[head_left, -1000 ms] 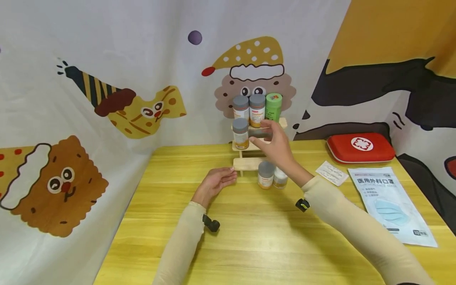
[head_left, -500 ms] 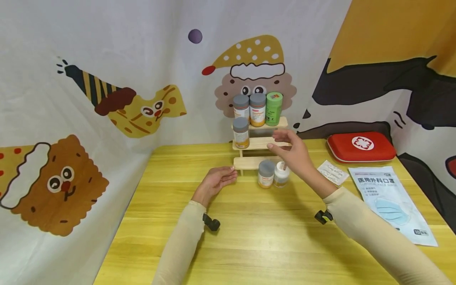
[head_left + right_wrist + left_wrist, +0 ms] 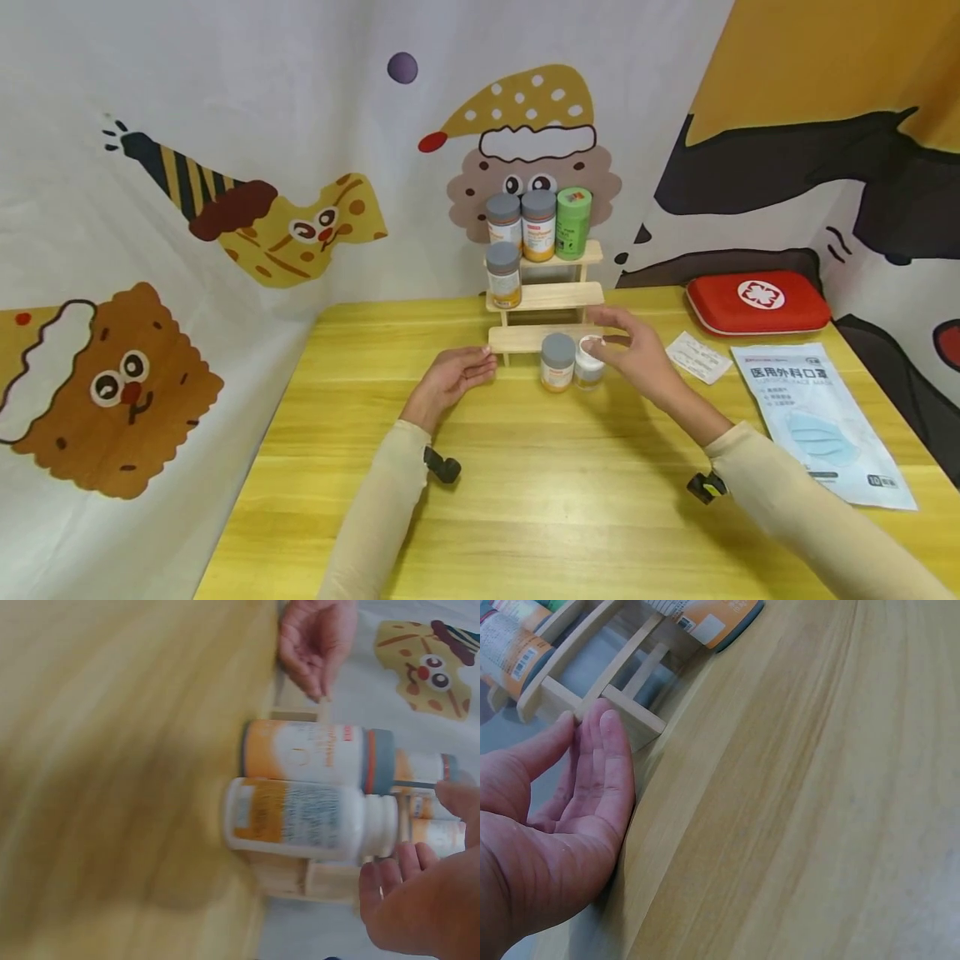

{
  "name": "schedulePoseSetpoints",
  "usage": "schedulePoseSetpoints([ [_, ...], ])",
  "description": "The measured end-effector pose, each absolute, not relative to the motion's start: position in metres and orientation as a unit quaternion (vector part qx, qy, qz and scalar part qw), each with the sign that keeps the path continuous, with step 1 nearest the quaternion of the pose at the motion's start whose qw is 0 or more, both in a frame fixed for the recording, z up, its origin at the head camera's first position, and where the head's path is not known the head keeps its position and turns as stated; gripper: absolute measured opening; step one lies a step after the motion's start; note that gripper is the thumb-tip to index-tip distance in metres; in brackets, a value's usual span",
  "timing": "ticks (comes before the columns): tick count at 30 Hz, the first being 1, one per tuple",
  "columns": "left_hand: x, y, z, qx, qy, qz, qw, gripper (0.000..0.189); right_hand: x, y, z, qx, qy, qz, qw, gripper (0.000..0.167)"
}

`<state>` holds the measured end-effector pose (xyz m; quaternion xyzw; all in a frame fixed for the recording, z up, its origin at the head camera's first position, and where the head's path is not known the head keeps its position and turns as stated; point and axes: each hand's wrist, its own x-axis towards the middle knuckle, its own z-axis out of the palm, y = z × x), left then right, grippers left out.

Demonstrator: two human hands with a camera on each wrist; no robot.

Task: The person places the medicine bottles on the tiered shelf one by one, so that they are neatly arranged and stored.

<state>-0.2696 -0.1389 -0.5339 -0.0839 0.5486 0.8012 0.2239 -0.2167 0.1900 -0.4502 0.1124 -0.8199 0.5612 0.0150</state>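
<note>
A three-step wooden stand point(image 3: 558, 295) is at the back of the table. My left hand point(image 3: 454, 377) pinches the left end of its lowest step between thumb and fingertips, as the left wrist view shows. In front of that step stand a grey-capped pill bottle point(image 3: 557, 363) and a white-capped pill bottle point(image 3: 588, 373), side by side and upright. My right hand point(image 3: 636, 354) is at the white cap, thumb and fingers spread around it. In the right wrist view, a gap shows between the fingers point(image 3: 390, 874) and the white bottle.
The top step bears two grey-capped bottles point(image 3: 538, 227) and a green bottle point(image 3: 573, 223); one grey-capped bottle point(image 3: 504, 277) is on the middle step. To the right lie a red first-aid case point(image 3: 757, 303), a small white packet point(image 3: 698, 357) and a face mask pack point(image 3: 821, 425).
My right hand has moved away from the upper steps, first right and then down to the white-capped bottle. My left hand has stayed at the stand's lowest step.
</note>
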Motion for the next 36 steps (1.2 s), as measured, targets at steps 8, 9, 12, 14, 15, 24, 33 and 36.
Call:
schedulePoseSetpoints([
  [8,-0.271,-0.139,-0.532,-0.079,0.550,0.799,0.228,0.015,-0.211,0.199,-0.470,0.125,-0.819,0.560,-0.002,0.058],
  [9,-0.271,-0.139,-0.531,-0.080,0.550,0.799,0.229,0.015,-0.211,0.200,-0.472,0.127,-0.818,0.561,-0.003,0.058],
  [12,-0.270,-0.139,-0.529,-0.080,0.549,0.800,0.230,0.015,-0.211,0.202,-0.475,0.128,-0.817,0.562,-0.005,0.056],
  [14,-0.270,-0.139,-0.528,-0.079,0.549,0.800,0.229,0.015,-0.211,0.202,-0.478,0.126,-0.815,0.565,-0.006,0.055],
  [15,-0.269,-0.139,-0.528,-0.079,0.550,0.800,0.229,0.016,-0.211,0.203,-0.479,0.124,-0.815,0.566,-0.006,0.055],
  [24,-0.268,-0.138,-0.531,-0.077,0.553,0.797,0.229,0.017,-0.212,0.206,-0.490,0.112,-0.826,0.552,0.021,0.048],
  [33,-0.268,-0.139,-0.530,-0.072,0.551,0.800,0.227,0.019,-0.211,0.204,-0.489,0.097,-0.832,0.544,0.044,0.042],
  [36,-0.267,-0.139,-0.529,-0.072,0.551,0.799,0.229,0.018,-0.211,0.203,-0.485,0.095,-0.832,0.543,0.058,0.041],
])
